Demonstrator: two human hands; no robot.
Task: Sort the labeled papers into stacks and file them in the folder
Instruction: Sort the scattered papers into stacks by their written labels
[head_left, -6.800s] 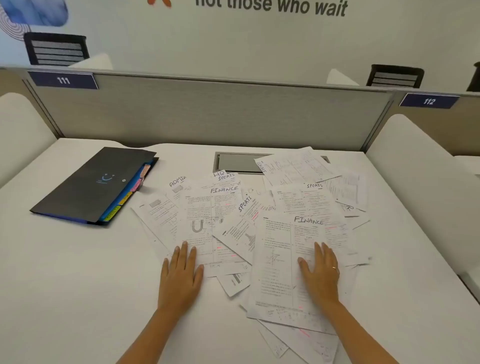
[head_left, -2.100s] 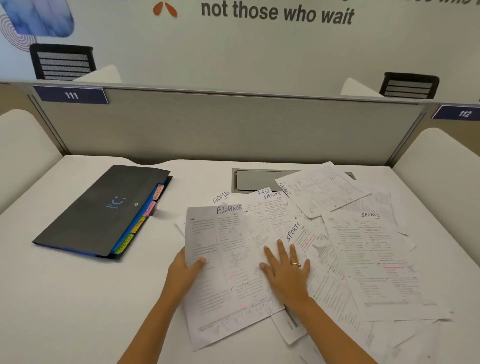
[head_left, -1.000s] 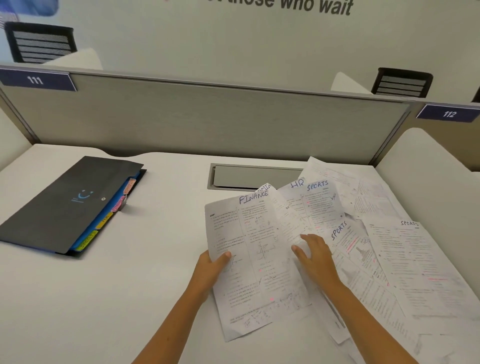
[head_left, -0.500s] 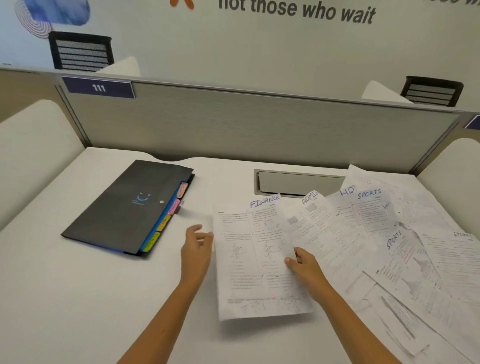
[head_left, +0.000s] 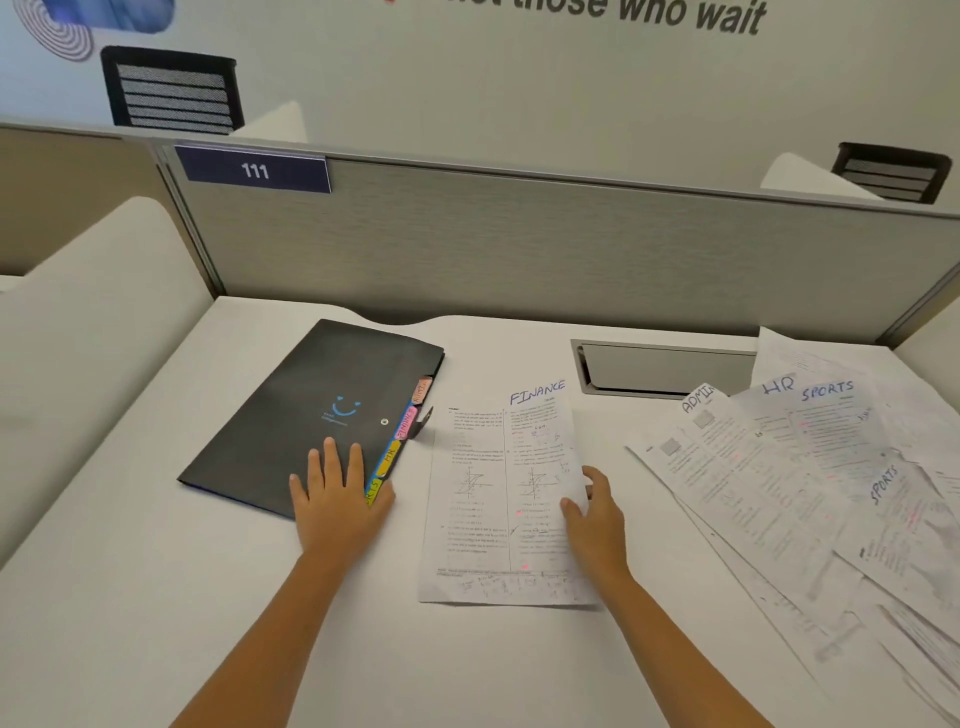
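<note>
From the head camera, looking down over the white desk (head_left: 156, 597), the person's left hand (head_left: 337, 499) lies flat on the near right corner of the dark folder (head_left: 311, 415), fingers straight and spread, the palm covering the lowest coloured tab. The folder is closed and sits angled on the left half of the desk, a small blue smile mark on its cover and a row of coloured index tabs (head_left: 402, 436) poking out along its right edge, orange, pink and yellow among them. Just beside those tabs lies the sheet headed FINANCE (head_left: 498, 499), flat on the desk and set apart from the other papers. The right hand (head_left: 597, 519) holds this sheet at its right edge, thumb on top of the page and fingers curled at the margin; whether they tuck under the paper I cannot tell. Further right the remaining papers (head_left: 805, 493) fan out in an overlapping spread, with handwritten headings ADMIN, HR and SPORTS showing at their tops, a second SPORTS lower down. Behind the FINANCE sheet a metal cable hatch (head_left: 665, 369) is set into the desk, partly covered at its right end by the papers. A grey partition (head_left: 519, 249) closes off the back, carrying a dark plate marked 111 (head_left: 254, 170).
</note>
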